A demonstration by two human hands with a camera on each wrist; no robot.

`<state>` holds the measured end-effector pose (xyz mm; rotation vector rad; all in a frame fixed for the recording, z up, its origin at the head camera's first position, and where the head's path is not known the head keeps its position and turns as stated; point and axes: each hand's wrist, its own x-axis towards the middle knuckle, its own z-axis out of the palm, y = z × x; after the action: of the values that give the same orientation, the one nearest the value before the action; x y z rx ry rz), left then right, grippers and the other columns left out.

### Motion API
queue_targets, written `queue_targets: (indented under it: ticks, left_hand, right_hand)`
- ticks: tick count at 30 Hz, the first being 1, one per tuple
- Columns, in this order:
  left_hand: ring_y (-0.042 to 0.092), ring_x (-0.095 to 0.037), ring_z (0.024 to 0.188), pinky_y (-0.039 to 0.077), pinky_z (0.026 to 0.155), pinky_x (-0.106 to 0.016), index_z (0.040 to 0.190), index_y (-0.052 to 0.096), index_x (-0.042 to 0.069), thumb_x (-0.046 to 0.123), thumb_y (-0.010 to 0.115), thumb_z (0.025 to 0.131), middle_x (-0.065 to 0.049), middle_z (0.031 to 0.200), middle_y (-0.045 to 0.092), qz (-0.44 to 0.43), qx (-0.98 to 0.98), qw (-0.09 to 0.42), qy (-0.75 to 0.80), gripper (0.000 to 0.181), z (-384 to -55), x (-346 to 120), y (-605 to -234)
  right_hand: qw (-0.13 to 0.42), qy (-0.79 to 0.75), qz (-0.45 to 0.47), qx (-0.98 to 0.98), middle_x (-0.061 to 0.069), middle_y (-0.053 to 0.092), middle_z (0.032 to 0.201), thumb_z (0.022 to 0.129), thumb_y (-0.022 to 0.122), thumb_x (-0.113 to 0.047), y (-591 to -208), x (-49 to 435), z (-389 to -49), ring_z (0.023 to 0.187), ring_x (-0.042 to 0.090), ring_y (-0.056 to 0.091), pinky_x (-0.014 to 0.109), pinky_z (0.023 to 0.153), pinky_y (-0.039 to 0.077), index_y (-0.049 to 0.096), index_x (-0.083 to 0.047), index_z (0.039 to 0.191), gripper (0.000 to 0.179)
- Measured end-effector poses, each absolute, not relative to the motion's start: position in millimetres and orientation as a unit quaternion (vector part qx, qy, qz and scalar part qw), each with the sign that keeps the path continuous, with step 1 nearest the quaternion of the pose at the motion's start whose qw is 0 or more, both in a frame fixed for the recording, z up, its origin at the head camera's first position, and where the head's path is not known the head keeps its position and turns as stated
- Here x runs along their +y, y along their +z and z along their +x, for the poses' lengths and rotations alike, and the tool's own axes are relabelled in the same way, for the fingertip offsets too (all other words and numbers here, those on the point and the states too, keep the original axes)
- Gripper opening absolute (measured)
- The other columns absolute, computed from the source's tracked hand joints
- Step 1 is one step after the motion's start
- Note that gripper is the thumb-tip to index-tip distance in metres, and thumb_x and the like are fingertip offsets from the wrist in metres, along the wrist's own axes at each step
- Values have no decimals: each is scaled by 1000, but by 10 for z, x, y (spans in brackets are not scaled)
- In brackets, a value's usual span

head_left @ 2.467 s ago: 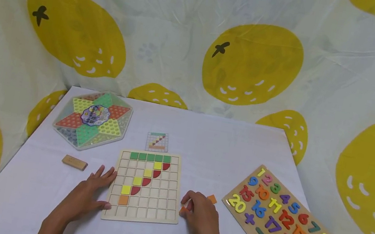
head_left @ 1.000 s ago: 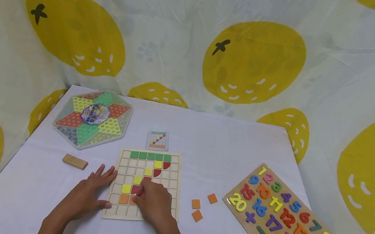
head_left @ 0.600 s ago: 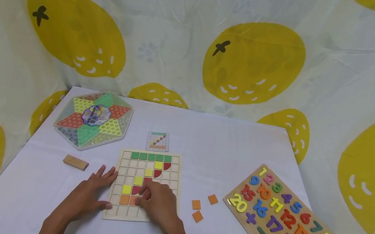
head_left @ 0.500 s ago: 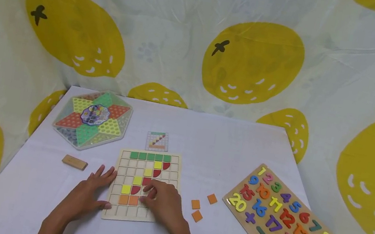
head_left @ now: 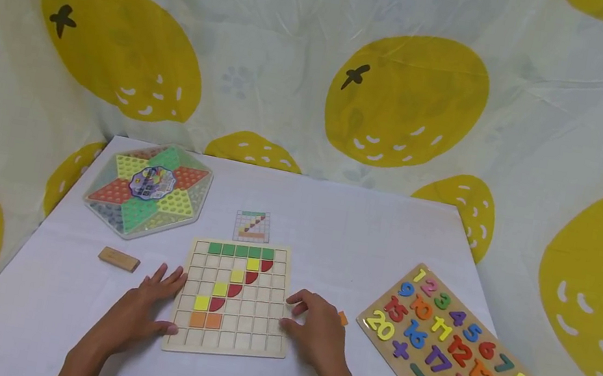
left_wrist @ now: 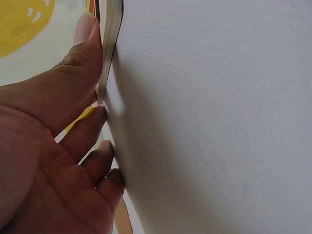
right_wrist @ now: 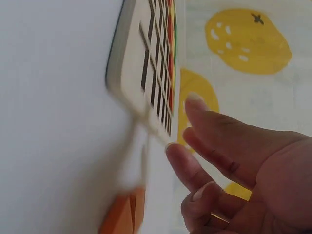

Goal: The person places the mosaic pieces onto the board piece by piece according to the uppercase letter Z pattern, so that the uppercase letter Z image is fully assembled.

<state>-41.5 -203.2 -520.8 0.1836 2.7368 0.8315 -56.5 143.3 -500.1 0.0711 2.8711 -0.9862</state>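
Note:
A wooden grid board (head_left: pixel 260 326) lies on the white table. It holds a row of green tiles (head_left: pixel 241 251), a diagonal of yellow squares (head_left: pixel 202 303) beside red quarter-round tiles (head_left: pixel 216 305), and two orange square tiles (head_left: pixel 212 320) at lower left. My left hand (head_left: pixel 131 309) rests against the board's left edge, fingers spread and thumb at its lower corner. Just off the right edge hovers my right hand (head_left: pixel 317 332), thumb and forefinger apart with nothing between them. Loose orange tiles (right_wrist: pixel 122 214) lie below it in the right wrist view; the head view shows only one orange tile (head_left: pixel 342 318).
A small pattern card (head_left: pixel 252 226) lies behind the board. At back left is a hexagonal Chinese checkers set (head_left: pixel 150 190), with a wooden block (head_left: pixel 119 259) nearer. A number puzzle board (head_left: pixel 446 355) sits at the right. Fruit-print cloth (head_left: pixel 271 78) hangs behind.
My right hand brought an orange tile from the right onto the board, left it beside the first orange one, then moved back right over the loose tiles. My left hand stayed put.

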Motion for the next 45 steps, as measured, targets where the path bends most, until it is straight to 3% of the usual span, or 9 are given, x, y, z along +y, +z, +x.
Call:
queue_targets:
  ticks: [5,10,19,25,40,45]
  left_hand:
    - [18,-45,164,20,129,-69,163,43,17,35,97,69,-8,172,35,65,946,136,287,110,-412,-2039,-5217]
    - [17,-44,164,19,130,-69,163,42,17,34,97,69,-7,172,34,60,947,136,284,111,-414,-2037,-5212]
    - [16,-43,165,18,129,-70,164,42,19,35,97,69,-7,173,34,56,947,138,286,111,-412,-2032,-5198]
    - [16,-44,165,19,128,-71,164,42,18,35,97,68,-6,173,34,57,948,136,284,111,-422,-2047,-5218]
    - [15,-43,165,18,128,-72,164,42,19,35,97,70,-5,173,33,53,946,142,286,110,-426,-2036,-5227]
    - [15,-43,165,18,129,-71,164,42,18,34,97,70,-6,173,33,54,946,140,288,110,-425,-2036,-5247]
  right_hand:
    - [38,-294,60,953,-1,70,96,79,94,-19,-5040,1645,-591,81,15,59,30,67,49,78,-25,109,35]
    - [41,-275,71,958,0,68,93,77,95,-19,-5059,1741,-601,83,17,61,32,67,53,79,-22,106,34]
    - [57,-288,84,952,-2,58,75,80,94,-22,-5090,1747,-624,70,16,54,30,57,45,73,-18,92,24]
    - [69,-297,96,947,0,55,63,81,93,-27,-5116,1741,-638,60,17,53,29,52,42,66,-17,84,29]
    - [103,-361,37,926,-6,61,75,89,87,-21,-5013,1582,-589,72,15,54,26,60,41,70,-24,82,18]
    - [107,-377,2,920,-8,62,76,90,86,-21,-5006,1476,-564,70,14,51,24,57,39,68,-23,85,18]
